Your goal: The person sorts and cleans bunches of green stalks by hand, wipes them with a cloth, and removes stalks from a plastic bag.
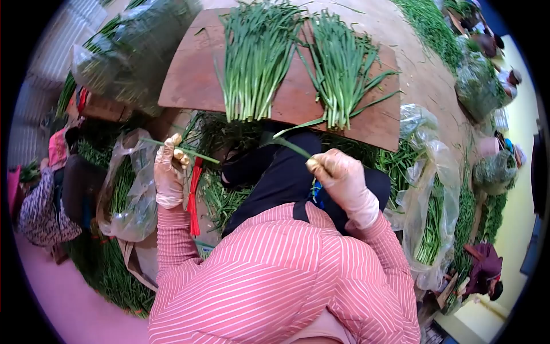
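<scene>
Both of my hands wear pale, thin gloves. My left hand is closed on a green stalk that sticks out to both sides of its fingers. On the other side, my right hand pinches a green leaf pointing up and left, near the board's front edge. Two bundles of long green leafy stalks, a left one and a right one, lie apart on the brown board, pale ends toward me. Red ties hang beside my left wrist.
Clear plastic bags of greens stand at left and right. A large wrapped bundle sits at the upper left. Loose greens lie below the board around my legs. Other people sit along the far left and right.
</scene>
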A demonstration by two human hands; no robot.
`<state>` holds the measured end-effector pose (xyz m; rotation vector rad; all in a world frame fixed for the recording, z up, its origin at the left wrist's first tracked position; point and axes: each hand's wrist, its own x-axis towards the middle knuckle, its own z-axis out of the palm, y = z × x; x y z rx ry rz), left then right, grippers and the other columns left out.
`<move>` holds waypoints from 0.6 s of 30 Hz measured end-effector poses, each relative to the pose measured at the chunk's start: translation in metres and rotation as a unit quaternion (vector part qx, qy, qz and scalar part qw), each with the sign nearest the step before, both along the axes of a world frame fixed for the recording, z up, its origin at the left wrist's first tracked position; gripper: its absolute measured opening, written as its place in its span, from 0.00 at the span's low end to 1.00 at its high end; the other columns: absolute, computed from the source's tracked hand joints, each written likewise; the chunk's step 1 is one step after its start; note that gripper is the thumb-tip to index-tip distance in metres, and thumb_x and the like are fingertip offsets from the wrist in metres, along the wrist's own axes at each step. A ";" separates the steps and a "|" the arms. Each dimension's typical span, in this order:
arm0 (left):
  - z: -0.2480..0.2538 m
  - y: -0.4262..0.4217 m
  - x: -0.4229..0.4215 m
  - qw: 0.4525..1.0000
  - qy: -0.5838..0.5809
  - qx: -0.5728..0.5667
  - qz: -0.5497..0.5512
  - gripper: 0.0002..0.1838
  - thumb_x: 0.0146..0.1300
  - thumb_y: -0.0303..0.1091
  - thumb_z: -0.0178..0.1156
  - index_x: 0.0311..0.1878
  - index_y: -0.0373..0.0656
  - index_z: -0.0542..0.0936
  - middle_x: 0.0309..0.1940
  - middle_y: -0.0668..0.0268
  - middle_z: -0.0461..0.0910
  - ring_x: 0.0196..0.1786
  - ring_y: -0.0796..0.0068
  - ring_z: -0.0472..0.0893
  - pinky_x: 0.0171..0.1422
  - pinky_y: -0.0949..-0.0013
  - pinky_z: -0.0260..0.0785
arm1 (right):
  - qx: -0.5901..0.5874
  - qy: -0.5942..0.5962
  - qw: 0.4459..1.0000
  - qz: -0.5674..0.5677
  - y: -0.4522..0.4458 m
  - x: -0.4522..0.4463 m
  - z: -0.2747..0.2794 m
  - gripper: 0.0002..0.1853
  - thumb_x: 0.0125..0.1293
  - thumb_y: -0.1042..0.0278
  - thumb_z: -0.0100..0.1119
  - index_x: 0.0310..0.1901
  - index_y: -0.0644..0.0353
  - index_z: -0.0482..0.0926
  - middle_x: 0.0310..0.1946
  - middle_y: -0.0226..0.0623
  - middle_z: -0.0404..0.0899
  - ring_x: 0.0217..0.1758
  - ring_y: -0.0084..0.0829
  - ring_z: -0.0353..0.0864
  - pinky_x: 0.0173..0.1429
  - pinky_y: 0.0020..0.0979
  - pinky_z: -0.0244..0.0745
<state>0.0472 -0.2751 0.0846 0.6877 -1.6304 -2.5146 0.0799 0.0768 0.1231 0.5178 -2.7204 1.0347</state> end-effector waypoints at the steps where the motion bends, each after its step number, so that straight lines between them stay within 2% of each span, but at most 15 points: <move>1: -0.018 -0.009 -0.004 1.000 -0.025 -0.008 -0.011 0.17 0.68 0.41 0.52 0.49 0.35 0.76 0.20 0.72 0.69 0.23 0.81 0.68 0.26 0.79 0.60 | 0.063 -0.008 0.996 -0.059 0.012 -0.002 -0.005 0.08 0.56 0.61 0.62 0.32 0.56 0.81 0.23 0.36 0.78 0.27 0.38 0.79 0.31 0.35 0.74; 3: -0.068 -0.030 -0.012 0.993 -0.043 -0.048 -0.100 0.18 0.68 0.41 0.52 0.51 0.37 0.76 0.21 0.73 0.71 0.22 0.82 0.69 0.25 0.79 0.60 | 0.149 -0.084 0.974 -0.146 0.042 -0.001 -0.026 0.10 0.57 0.59 0.61 0.30 0.57 0.79 0.24 0.38 0.77 0.30 0.39 0.79 0.35 0.38 0.74; 5: -0.102 -0.040 -0.021 0.971 -0.156 -0.033 -0.181 0.20 0.66 0.44 0.54 0.53 0.39 0.75 0.22 0.71 0.73 0.21 0.82 0.69 0.23 0.79 0.60 | 0.332 -0.075 0.919 -0.199 0.065 -0.005 -0.035 0.11 0.57 0.58 0.60 0.28 0.57 0.77 0.26 0.40 0.75 0.33 0.41 0.78 0.38 0.39 0.74; 6: -0.114 -0.045 -0.022 0.945 -0.233 -0.111 -0.202 0.23 0.62 0.47 0.59 0.54 0.41 0.74 0.23 0.68 0.75 0.20 0.82 0.70 0.21 0.79 0.60 | 0.368 -0.067 0.900 -0.223 0.069 -0.009 -0.032 0.11 0.58 0.58 0.58 0.27 0.56 0.76 0.27 0.42 0.74 0.33 0.41 0.77 0.37 0.39 0.73; 7: -0.143 -0.064 -0.026 0.921 -0.223 -0.165 -0.274 0.23 0.59 0.47 0.62 0.51 0.42 0.74 0.23 0.67 0.75 0.19 0.82 0.70 0.20 0.77 0.61 | 0.370 -0.065 0.897 -0.231 0.071 -0.015 -0.030 0.11 0.58 0.58 0.58 0.27 0.56 0.76 0.27 0.42 0.74 0.33 0.41 0.77 0.37 0.39 0.73; 9: -0.134 -0.034 -0.023 0.918 -0.206 -0.300 -0.160 0.18 0.61 0.41 0.61 0.50 0.42 0.74 0.24 0.69 0.75 0.21 0.83 0.70 0.21 0.78 0.63 | 0.234 0.025 0.937 -0.258 0.066 -0.028 -0.030 0.12 0.59 0.56 0.57 0.26 0.56 0.76 0.25 0.40 0.75 0.31 0.40 0.77 0.35 0.39 0.72; 11: -0.114 -0.008 -0.026 0.936 -0.174 -0.262 -0.160 0.17 0.62 0.39 0.60 0.50 0.41 0.74 0.25 0.70 0.74 0.23 0.84 0.71 0.22 0.79 0.63 | 0.198 0.027 0.944 -0.261 0.053 -0.042 -0.042 0.16 0.58 0.50 0.58 0.24 0.55 0.76 0.22 0.37 0.75 0.28 0.39 0.77 0.32 0.40 0.71; 12: -0.100 0.005 -0.027 0.951 -0.147 -0.224 -0.154 0.15 0.63 0.37 0.59 0.50 0.41 0.74 0.26 0.71 0.74 0.24 0.84 0.71 0.22 0.79 0.63 | 0.218 -0.004 0.940 -0.261 0.042 -0.050 -0.043 0.17 0.56 0.48 0.59 0.24 0.55 0.77 0.22 0.37 0.76 0.28 0.39 0.78 0.32 0.39 0.71; 15: -0.057 0.051 -0.030 0.955 -0.077 -0.220 -0.181 0.13 0.66 0.37 0.56 0.49 0.41 0.75 0.26 0.73 0.72 0.24 0.87 0.69 0.23 0.82 0.61 | 0.292 -0.046 0.924 -0.244 0.027 -0.075 -0.061 0.22 0.54 0.42 0.60 0.27 0.56 0.78 0.26 0.39 0.78 0.32 0.38 0.79 0.34 0.38 0.73; 16: -0.044 0.063 -0.031 0.956 -0.060 -0.217 -0.191 0.13 0.65 0.39 0.56 0.49 0.43 0.76 0.22 0.75 0.72 0.20 0.88 0.67 0.23 0.84 0.59 | 0.280 -0.078 0.924 -0.250 0.032 -0.083 -0.071 0.21 0.55 0.43 0.60 0.29 0.57 0.78 0.29 0.40 0.79 0.34 0.40 0.79 0.37 0.39 0.73; 17: -0.028 0.074 -0.030 0.955 -0.052 -0.207 -0.208 0.13 0.65 0.38 0.56 0.49 0.42 0.76 0.22 0.75 0.72 0.20 0.89 0.66 0.23 0.84 0.58 | 0.279 -0.076 0.923 -0.254 0.040 -0.085 -0.076 0.21 0.55 0.43 0.60 0.29 0.57 0.78 0.29 0.40 0.79 0.34 0.40 0.79 0.37 0.39 0.73; 18: -0.017 0.083 -0.030 0.958 -0.038 -0.181 -0.220 0.13 0.66 0.37 0.56 0.49 0.41 0.76 0.22 0.75 0.71 0.20 0.89 0.65 0.23 0.84 0.58 | 0.227 -0.102 0.928 -0.276 0.053 -0.084 -0.078 0.20 0.55 0.44 0.60 0.30 0.57 0.79 0.31 0.40 0.79 0.34 0.42 0.79 0.38 0.40 0.72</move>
